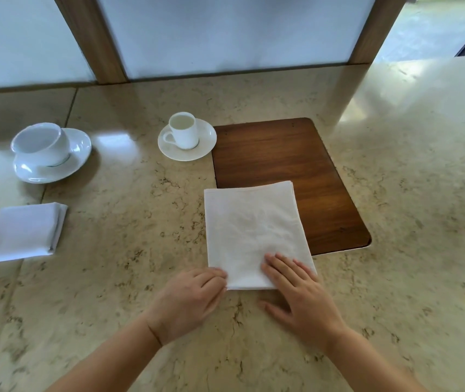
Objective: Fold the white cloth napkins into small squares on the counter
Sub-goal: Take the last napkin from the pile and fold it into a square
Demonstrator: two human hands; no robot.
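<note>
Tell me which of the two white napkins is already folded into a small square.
The folded napkin at the counter's left edge, near the wide cup. The larger napkin under both hands is bigger, rectangular and partly overlaps the wooden board.

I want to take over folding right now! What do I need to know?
Left hand: pinches the near left corner of the big napkin.
Right hand: lies flat, fingers pressing the napkin's near edge.
Where: the big napkin is part folded, lying half on the counter, half on the wooden board.
Done: one napkin is already a small square, far left.
Left: fold the big one smaller, probably once or twice more, until it matches.
</note>
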